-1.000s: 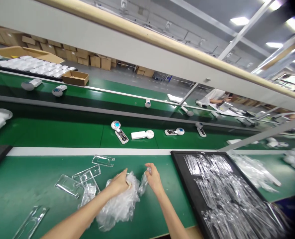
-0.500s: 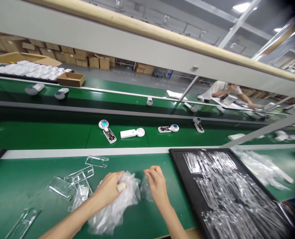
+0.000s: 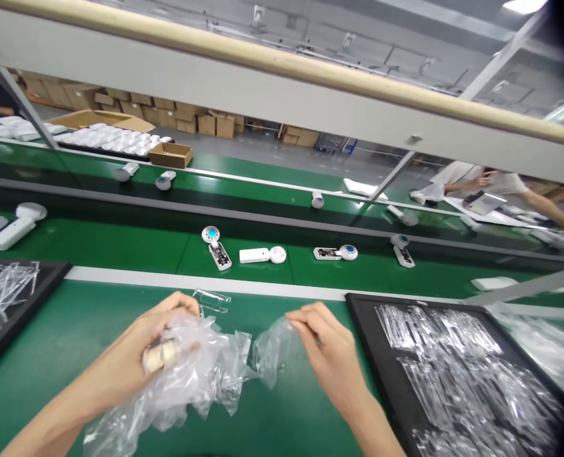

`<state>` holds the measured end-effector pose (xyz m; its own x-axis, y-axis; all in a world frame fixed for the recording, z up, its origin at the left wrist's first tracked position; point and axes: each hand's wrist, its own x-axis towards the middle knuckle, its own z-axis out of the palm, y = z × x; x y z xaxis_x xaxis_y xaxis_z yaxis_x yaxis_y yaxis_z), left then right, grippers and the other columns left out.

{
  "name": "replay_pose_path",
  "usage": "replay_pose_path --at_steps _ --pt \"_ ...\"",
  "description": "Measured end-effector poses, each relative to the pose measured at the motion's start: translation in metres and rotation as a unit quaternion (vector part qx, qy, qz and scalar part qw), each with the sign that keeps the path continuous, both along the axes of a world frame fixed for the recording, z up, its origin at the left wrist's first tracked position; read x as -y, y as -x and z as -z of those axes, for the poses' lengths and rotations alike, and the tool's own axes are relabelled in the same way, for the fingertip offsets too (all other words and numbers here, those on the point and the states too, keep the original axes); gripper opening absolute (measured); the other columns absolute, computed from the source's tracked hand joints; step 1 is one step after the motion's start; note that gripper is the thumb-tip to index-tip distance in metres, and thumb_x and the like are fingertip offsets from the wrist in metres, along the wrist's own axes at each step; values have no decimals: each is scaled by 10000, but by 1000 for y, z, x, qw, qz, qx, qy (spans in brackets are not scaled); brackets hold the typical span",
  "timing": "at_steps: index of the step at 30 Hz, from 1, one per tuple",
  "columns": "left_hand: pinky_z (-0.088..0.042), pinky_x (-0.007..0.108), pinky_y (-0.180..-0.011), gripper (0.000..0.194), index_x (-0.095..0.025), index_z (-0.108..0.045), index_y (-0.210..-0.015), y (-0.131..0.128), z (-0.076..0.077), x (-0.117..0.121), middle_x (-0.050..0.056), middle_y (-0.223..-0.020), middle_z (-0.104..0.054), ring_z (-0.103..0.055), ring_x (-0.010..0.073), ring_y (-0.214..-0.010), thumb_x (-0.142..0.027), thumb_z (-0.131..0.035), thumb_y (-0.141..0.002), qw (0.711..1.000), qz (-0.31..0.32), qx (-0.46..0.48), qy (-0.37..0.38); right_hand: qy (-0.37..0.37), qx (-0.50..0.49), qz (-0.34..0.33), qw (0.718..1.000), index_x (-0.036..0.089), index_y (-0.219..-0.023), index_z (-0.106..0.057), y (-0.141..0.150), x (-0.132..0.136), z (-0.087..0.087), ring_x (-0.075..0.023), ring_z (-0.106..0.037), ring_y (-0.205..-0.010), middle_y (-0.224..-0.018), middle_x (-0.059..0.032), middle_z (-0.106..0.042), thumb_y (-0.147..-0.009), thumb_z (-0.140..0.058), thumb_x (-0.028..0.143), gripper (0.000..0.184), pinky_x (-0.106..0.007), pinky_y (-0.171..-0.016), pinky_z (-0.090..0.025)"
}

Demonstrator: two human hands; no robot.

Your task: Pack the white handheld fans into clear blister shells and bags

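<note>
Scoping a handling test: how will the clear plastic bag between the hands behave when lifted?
Likely floppy: the clear plastic bag crumples into loose folds around the left hand. Probably light for its bulk, as the film looks thin and see-through. Possibly slippery: it looks glossy, and the right hand seems to pinch only a gathered edge.

left hand (image 3: 139, 343) curled closed, fingers wrapped in and palm angled up, right hand (image 3: 329, 349) well apart to its right with thumb and fingertips pinched together, left forearm (image 3: 58, 406) and right forearm (image 3: 372, 419) reaching in from the bottom edge
</note>
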<state>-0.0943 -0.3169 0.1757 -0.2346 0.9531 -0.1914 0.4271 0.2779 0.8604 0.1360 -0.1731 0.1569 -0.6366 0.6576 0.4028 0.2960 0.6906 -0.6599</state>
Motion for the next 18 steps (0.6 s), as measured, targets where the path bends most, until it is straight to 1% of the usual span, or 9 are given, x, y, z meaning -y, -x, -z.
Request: replay_pose_path --at_steps 2,4,6,8,10,11,13,16,18 --pt "-486 242 -708 265 -209 -639 -781 -1 5 13 32 -1172 -578 -590 175 -780 -465 -575 -755 999 -32 40 -10 55 -28 -37 997 224 -855 -655 28 22 1 -129 -588 -721 -808 -19 -604 -894 -467 173 199 -244 -651 -456" --pt "-501 286 -805 323 -219 -663 -862 -5 18 32 45 -1246 -571 -598 242 -944 -491 -630 -690 994 -73 83 -12 143 -63 -78 985 222 -830 -663 58 52 10 -131 -591 -742 -802 -17 -610 -877 -474 169 202 -246 -670 -464" --pt "-500 321 -853 443 -224 -660 -959 -7 38 55 60 -1186 -623 -580 283 -1033 -527 -663 -637 987 -119 104 18 269 -76 -116 953 218 -803 -659 80 79 28 -123 -597 -708 -776 -1 -617 -835 -500 164 172 -229 -631 -466" --pt "-518 336 -830 520 -222 -648 -1009 -6 61 80 61 -1072 -676 -611 289 -985 -561 -671 -616 976 -174 107 72 365 -4 -134 921 219 -912 -640 90 87 51 -112 -603 -624 -761 14 -634 -836 -481 184 180 -212 -558 -456" --pt "-534 336 -794 569 -216 -636 -1032 -5 83 104 59 -1001 -695 -639 287 -925 -586 -678 -602 959 -230 116 116 357 145 -93 918 222 -1061 -584 90 75 78 -115 -618 -602 -794 12 -649 -871 -431 207 245 -220 -552 -452" --pt "-536 335 -792 603 -211 -629 -1046 -5 92 113 63 -997 -696 -645 288 -919 -600 -683 -588 950 -257 125 128 303 228 -45 924 229 -1098 -563 87 64 92 -126 -635 -661 -848 2 -648 -876 -432 215 259 -234 -603 -457" --pt "-527 333 -826 674 -197 -620 -1058 -8 105 125 80 -1039 -687 -640 295 -953 -630 -694 -547 935 -295 146 132 239 320 7 917 217 -1127 -551 82 39 116 -191 -645 -834 -1044 -62 -608 -802 -558 199 326 -298 -718 -447" --pt "-498 327 -896 695 -185 -623 -1045 -16 111 123 99 -1140 -655 -604 304 -1048 -628 -704 -515 933 -298 160 120 203 389 19 898 202 -1115 -557 81 15 142 -244 -641 -858 -1158 -109 -534 -675 -680 144 460 -339 -731 -418" --pt "-479 328 -927 649 -195 -627 -1044 -18 107 116 90 -1173 -643 -593 297 -1069 -597 -697 -540 941 -273 159 120 187 414 2 891 200 -979 -604 84 11 150 -218 -636 -826 -1049 -66 -576 -684 -673 137 310 -312 -713 -402"
